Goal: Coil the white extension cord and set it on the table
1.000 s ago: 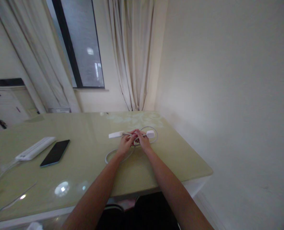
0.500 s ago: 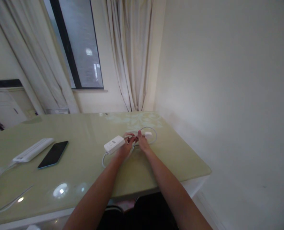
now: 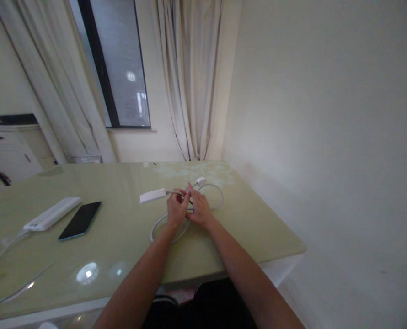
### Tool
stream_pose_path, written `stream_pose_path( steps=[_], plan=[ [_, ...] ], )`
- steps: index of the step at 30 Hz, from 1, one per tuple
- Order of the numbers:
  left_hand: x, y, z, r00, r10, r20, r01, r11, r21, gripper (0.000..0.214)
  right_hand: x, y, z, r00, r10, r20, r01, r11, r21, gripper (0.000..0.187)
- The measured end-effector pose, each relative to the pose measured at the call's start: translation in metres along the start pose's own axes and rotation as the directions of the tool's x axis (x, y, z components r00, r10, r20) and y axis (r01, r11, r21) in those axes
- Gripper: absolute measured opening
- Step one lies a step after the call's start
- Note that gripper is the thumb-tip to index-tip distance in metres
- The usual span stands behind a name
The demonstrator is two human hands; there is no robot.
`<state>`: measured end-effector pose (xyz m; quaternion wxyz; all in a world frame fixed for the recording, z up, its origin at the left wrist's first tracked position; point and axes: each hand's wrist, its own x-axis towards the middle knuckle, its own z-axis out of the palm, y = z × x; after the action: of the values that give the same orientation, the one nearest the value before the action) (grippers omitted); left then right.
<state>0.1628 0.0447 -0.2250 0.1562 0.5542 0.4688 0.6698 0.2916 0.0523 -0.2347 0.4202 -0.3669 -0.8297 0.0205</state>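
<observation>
A small white power strip [image 3: 152, 196] lies on the glossy green table [image 3: 121, 237], and its white cable [image 3: 214, 203] loops around my hands to a white plug [image 3: 200, 181] behind them. My left hand [image 3: 176, 209] is curled over the cable near the strip, its fingers pinched on the cord. Touching it on the right, my right hand [image 3: 197, 209] lies over the same loop with its fingers stretched toward the plug.
A long white power strip [image 3: 50, 213] and a black phone [image 3: 80, 220] lie at the left of the table, with thin cables [image 3: 16, 288] near the front left edge. Curtains, a window and a bare wall [image 3: 327, 137] border the table.
The small power strip, lifted and tilted face-up half a second ago, lies flat again further left. Both hands have drawn back toward me, and the plug now sits free beyond them.
</observation>
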Motion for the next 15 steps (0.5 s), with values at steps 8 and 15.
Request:
stream_pose_path(
  steps=[8,15],
  plan=[
    [-0.007,-0.006,0.006,0.942,0.274,0.194,-0.274,0.961,-0.029,0.023,0.003,0.006,0.002,0.928,0.277,-0.247,-0.312,0.943,-0.114,0.053],
    [-0.002,-0.008,-0.003,0.955,0.274,0.116,-0.283,0.957,0.068,0.032,0.004,0.022,-0.013,0.993,0.109,0.033,-0.114,0.978,0.178,0.05]
  ],
)
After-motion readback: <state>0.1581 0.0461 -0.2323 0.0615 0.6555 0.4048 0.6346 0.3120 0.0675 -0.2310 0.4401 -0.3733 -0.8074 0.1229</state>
